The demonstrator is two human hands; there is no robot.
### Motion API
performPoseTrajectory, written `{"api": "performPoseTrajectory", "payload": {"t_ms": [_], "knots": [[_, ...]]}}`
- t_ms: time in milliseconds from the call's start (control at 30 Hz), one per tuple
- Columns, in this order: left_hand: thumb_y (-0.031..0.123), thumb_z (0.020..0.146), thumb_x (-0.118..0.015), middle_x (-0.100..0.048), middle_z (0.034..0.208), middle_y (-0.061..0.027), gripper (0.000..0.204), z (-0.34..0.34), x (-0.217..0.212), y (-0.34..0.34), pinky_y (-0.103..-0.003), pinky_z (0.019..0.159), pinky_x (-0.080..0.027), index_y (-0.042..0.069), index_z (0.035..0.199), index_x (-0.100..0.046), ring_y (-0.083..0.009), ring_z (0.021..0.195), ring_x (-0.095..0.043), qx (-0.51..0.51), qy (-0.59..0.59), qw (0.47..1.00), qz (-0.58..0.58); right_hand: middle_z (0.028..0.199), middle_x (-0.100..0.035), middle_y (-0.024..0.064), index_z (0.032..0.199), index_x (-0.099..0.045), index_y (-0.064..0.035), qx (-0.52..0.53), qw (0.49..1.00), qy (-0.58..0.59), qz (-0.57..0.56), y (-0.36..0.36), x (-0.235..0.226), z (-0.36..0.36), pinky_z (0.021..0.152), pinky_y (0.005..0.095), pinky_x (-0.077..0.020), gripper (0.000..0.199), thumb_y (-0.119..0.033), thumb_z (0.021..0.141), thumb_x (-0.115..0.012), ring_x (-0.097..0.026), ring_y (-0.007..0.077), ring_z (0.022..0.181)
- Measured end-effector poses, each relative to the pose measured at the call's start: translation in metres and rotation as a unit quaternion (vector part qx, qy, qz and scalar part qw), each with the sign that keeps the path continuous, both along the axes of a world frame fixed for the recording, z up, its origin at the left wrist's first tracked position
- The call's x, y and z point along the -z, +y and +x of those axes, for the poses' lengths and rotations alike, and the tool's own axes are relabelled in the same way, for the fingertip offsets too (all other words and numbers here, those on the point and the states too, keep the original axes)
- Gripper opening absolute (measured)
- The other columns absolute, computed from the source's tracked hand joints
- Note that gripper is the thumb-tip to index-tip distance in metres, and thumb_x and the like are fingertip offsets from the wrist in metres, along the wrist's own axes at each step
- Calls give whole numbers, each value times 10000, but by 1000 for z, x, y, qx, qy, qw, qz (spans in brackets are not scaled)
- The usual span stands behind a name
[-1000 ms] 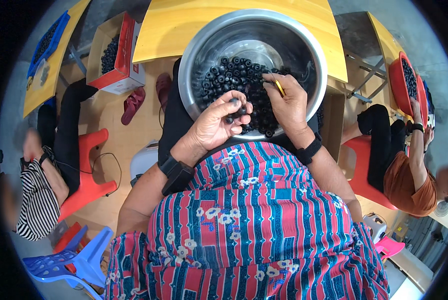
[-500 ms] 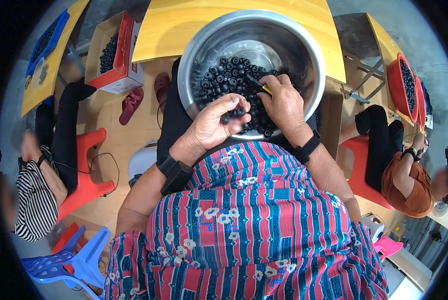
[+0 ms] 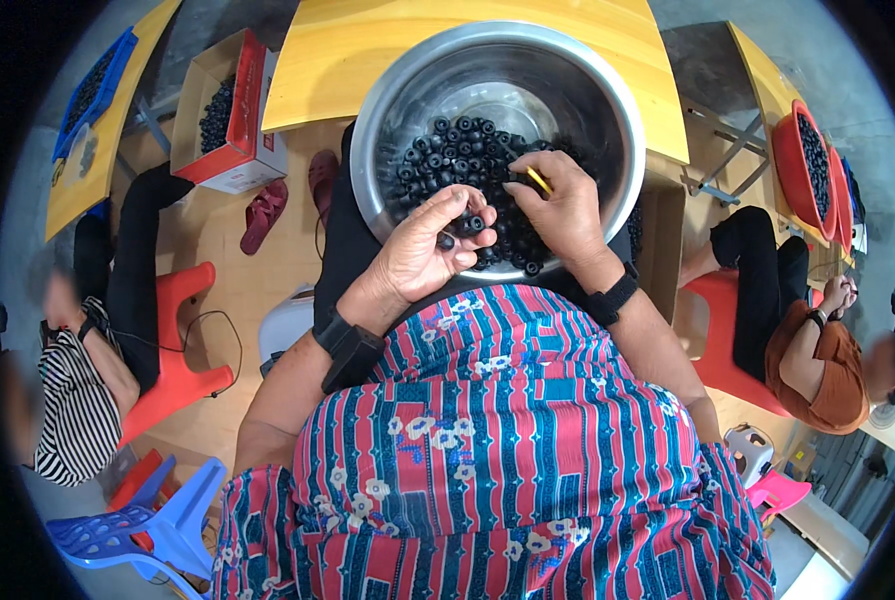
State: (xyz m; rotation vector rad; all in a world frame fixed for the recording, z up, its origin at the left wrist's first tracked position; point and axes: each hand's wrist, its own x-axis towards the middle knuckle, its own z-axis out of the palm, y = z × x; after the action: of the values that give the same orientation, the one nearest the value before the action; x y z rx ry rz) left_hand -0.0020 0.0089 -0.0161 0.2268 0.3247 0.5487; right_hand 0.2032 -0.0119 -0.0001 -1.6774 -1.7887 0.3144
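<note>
A wide steel bowl (image 3: pixel 628 130) rests at my lap against the table, with a heap of small black ring-like parts (image 3: pixel 448 155) inside. Over its near left side, my left hand (image 3: pixel 423 245) is cupped palm up, fingers curled around a few of these black parts (image 3: pixel 476 224). My right hand (image 3: pixel 563 205) is closed over the heap on a small yellow-handled tool (image 3: pixel 539 180). Only a bit of the yellow handle shows between thumb and fingers. The tool's tip is hard to make out against the dark parts.
Behind the bowl stands a yellow table (image 3: pixel 318 70). A red-and-white carton (image 3: pixel 253 130) of black parts sits left, near dark red slippers (image 3: pixel 264 215). Co-workers sit on red stools (image 3: pixel 183 330) at both sides. Red basins (image 3: pixel 793 180) are at right, a blue chair (image 3: pixel 168 510) lower left.
My right hand has shifted slightly left with the tool, whose metal tip showed more clearly before. The fingers of my left hand have turned, and a black part now shows more plainly there.
</note>
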Motion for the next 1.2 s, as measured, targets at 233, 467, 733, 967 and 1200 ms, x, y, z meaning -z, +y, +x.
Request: {"api": "performPoseTrajectory", "payload": {"t_ms": [233,467,733,967,1200], "knots": [[197,972,-554,-531,958,-52,157,0,-4,-2,-161,507,-367,81,1078,-561,-133,795,-506,-15,38,999,22,920,-676,50,993,-690,-19,-32,938,334,-86,-11,-20,-7,806,266,-493,250,-27,751,-751,-632,126,881],[276,981,-545,-481,872,-6,200,1,6,-2,-154,460,-296,87,1048,-556,-76,697,-452,-7,49,993,104,907,-672,51,973,-696,-18,-73,926,359,-89,-14,-24,-8,797,262,-484,240,-14,739,-751,-618,132,866],[309,981,-544,-499,895,-13,238,4,-1,-2,-143,463,-310,95,1084,-555,-77,702,-456,-8,66,997,45,830,-637,85,909,-705,-19,-101,961,253,-53,-14,-34,-14,734,296,-480,217,-45,700,-757,-610,192,793],[242,962,-588,-522,904,1,243,5,-3,-1,-136,460,-327,81,1138,-544,-57,694,-466,14,125,988,89,839,-637,110,940,-697,-47,-149,976,160,11,-11,-28,-16,718,326,-497,229,-75,719,-749,-623,246,810],[211,966,-581,-532,869,7,203,5,-1,-1,-129,449,-314,78,1116,-544,-44,657,-453,23,131,988,84,837,-640,93,950,-695,-60,-152,979,137,21,-12,-33,-19,710,333,-504,243,-95,720,-767,-625,250,807]]}}
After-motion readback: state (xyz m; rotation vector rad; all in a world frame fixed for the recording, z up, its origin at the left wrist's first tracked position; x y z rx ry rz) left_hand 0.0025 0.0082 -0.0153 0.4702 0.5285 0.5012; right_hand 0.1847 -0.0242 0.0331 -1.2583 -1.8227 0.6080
